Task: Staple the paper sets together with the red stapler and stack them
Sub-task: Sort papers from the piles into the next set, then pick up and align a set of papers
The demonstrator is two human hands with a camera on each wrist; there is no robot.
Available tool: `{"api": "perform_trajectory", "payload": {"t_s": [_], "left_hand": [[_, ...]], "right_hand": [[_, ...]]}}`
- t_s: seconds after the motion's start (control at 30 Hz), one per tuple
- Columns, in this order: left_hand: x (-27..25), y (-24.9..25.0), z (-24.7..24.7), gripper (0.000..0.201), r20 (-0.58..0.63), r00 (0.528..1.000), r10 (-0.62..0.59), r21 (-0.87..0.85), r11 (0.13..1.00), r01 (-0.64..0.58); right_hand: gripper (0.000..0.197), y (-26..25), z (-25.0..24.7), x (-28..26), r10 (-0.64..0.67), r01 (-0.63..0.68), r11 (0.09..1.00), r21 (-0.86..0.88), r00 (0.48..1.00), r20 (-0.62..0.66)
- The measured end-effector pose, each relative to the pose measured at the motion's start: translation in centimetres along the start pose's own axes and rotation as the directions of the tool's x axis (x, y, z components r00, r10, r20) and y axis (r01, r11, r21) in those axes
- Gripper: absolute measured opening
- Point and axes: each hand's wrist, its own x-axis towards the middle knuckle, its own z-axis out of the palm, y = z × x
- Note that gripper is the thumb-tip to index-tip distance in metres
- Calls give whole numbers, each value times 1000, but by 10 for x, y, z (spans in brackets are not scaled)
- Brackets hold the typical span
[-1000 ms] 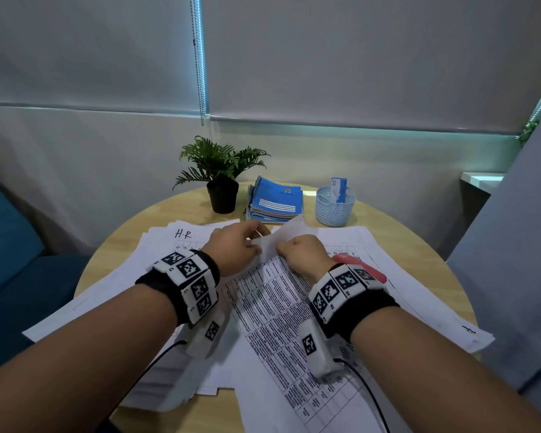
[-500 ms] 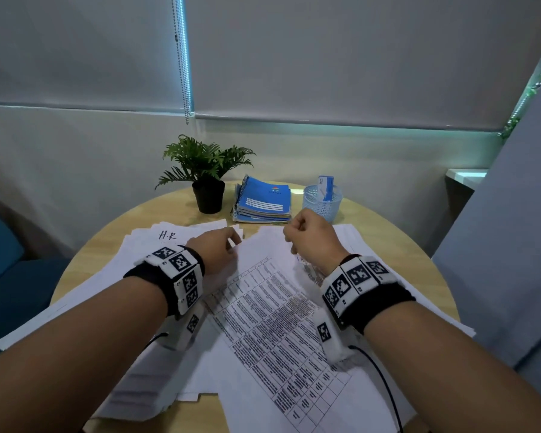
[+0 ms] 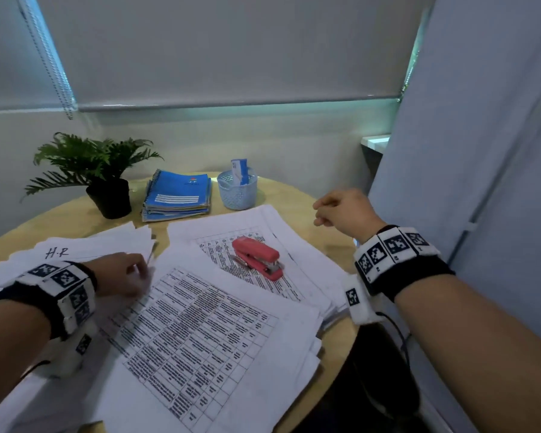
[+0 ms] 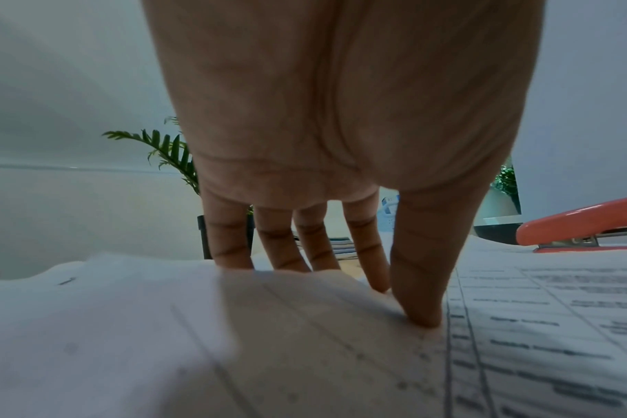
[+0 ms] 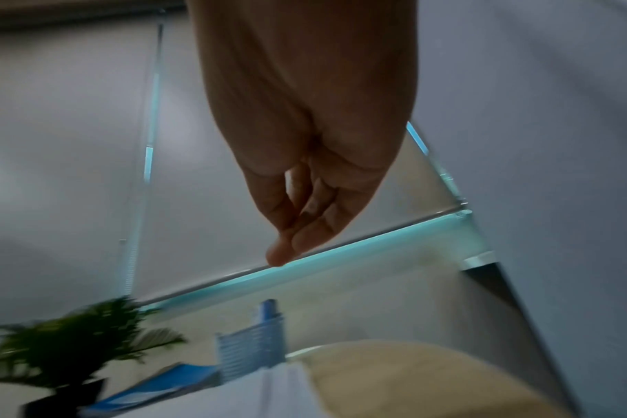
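- Red stapler [image 3: 258, 258] lies closed on a printed table sheet [image 3: 256, 245] right of the table's centre, head view, touched by neither hand.
- Left hand [image 3: 124, 278] rests on the paper sets [image 3: 200, 332] at the left; fingers bear on the sheets' top corner.
- Right hand [image 3: 344, 210] hangs above the round wooden table [image 3: 334, 242] near its far right edge, fingers loosely curled, grasping nothing.
- Potted fern [image 3: 102, 173], blue notebooks [image 3: 178, 195] and a pale blue basket [image 3: 237, 190] stand along the far edge.
- Left wrist view: thumb and fingers [image 4: 417, 282] press straight down on a sheet; stapler to the right, apart.
- Right wrist view: blurred; fingers [image 5: 305, 220] gathered loosely, empty, over the table.
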Motion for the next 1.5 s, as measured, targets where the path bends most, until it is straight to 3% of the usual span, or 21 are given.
{"api": "perform_trajectory", "payload": {"t_s": [0.17,0.4,0.53,0.73,1.0,1.07,1.2,1.33,1.5], "left_hand": [[9,-9,5,26,-21,1000,-8,-38,999,7],[44,-54,22,38,-85,996,-35,-151,988,22],[37,-46,25,29,-125,992,8,-191,981,-32],[41,-52,32,34,-186,982,-36,-229,973,-8],[40,-51,26,34,-139,990,-24,-209,978,-5],[37,-47,25,46,-153,988,-32,-198,980,1],[22,-25,14,77,-140,984,-109,-189,979,81],[-4,8,-12,62,-143,981,-131,-108,987,116],[-36,24,-42,48,-335,940,-69,-121,992,30]], "right_hand": [[12,62,-54,-3,93,-101,987,-127,993,-72],[19,139,-73,-18,231,-223,894,-390,973,-27],[20,168,-75,-16,224,-225,855,-468,973,-59],[24,185,-88,-9,262,-252,783,-568,963,-66],[32,180,-100,-15,214,-282,826,-488,958,-192],[31,174,-99,-17,199,-268,843,-467,961,-192],[24,141,-84,-16,147,-169,871,-461,986,-83],[15,89,-55,-10,67,-36,882,-470,996,50],[13,7,-6,-14,-71,145,896,-420,980,185]]}}
